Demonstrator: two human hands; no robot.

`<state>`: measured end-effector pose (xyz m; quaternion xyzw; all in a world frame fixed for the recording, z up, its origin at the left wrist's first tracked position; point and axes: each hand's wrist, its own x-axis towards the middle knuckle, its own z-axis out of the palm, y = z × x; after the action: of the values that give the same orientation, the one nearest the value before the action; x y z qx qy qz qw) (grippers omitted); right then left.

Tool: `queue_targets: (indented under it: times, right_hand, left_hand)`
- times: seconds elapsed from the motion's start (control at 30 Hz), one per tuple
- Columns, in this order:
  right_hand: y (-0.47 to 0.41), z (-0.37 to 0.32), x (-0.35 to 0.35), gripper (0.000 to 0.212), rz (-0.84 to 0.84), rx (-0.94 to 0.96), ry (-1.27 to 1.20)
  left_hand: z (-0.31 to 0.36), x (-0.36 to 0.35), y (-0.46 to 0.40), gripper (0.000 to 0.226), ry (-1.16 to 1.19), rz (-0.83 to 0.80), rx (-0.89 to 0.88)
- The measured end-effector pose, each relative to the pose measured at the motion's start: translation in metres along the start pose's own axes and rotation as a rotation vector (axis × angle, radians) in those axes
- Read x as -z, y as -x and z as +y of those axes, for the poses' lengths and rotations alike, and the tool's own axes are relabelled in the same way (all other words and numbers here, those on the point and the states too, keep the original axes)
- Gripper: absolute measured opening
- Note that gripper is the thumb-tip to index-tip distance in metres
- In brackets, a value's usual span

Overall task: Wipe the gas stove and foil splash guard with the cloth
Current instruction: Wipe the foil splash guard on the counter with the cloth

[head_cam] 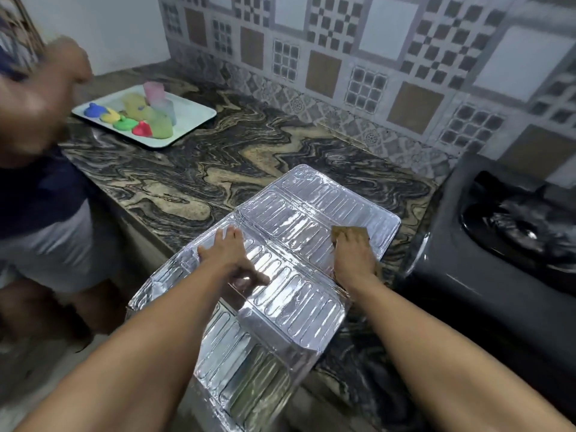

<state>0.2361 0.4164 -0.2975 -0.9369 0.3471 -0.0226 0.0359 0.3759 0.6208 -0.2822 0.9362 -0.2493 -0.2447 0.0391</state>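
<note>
both arms stretched forward, left hand [229,254] flat, fingers spread; right hand [353,252] palm down, fingers together, pressing

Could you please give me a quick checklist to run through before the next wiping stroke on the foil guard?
1. Cloth under the right hand, flat on the foil splash guard: ok.
2. Left hand spread on the guard to steady it: ok.
3. Guard fully supported: not ok; its near end hangs past the counter edge.
4. Stroke path on the far panel free of objects: ok.
5. Gas stove burner off: cannot tell; blurred.
6. Second person at the left, clear of the guard: ok, but close to the counter.
</note>
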Motion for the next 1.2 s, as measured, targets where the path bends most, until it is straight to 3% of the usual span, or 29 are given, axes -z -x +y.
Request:
queue_targets:
  times: [0.1, 0.2, 0.27, 0.37, 0.53, 0.8, 1.0, 1.13, 1.2]
  right_hand:
    - [0.014, -0.01, 0.021, 0.036, 0.005, 0.024, 0.069]
    - [0.039, -0.028, 0.03, 0.029, -0.055, 0.228, -0.114]
    - [0.057, -0.041, 0.026, 0.037, -0.133, 0.359, -0.202]
    - [0.064, -0.043, 0.012, 0.058, -0.193, 0.489, -0.054]
    - [0.065, -0.046, 0.016, 0.063, -0.259, 0.456, 0.031]
    - [0.044, -0.076, 0.032, 0.056, -0.338, 0.473, 0.088]
    - [0.03, -0.087, 0.042, 0.043, -0.33, 0.513, 0.089]
    - [0.037, -0.062, 0.041, 0.017, -0.292, 0.484, 0.036]
    - [0.043, -0.048, 0.046, 0.019, -0.335, 0.431, 0.058]
  left_hand:
    - [0.0, -0.002, 0.003, 0.147, -0.027, 0.056, -0.015]
    - [0.001, -0.003, 0.007, 0.144, -0.021, 0.087, -0.016]
    - [0.0, -0.005, 0.012, 0.143, -0.016, 0.114, -0.002]
    - [-0.005, -0.01, 0.015, 0.14, 0.003, 0.152, -0.016]
    - [-0.032, -0.015, 0.019, 0.103, 0.048, 0.318, 0.05]
    - [-0.047, -0.013, 0.025, 0.109, 0.047, 0.197, 0.139]
    - [-0.045, -0.012, 0.024, 0.11, 0.071, 0.301, 0.177]
    - [-0.044, -0.007, 0.026, 0.122, 0.114, 0.322, 0.225]
    - [-0.045, -0.002, 0.026, 0.121, 0.117, 0.314, 0.244]
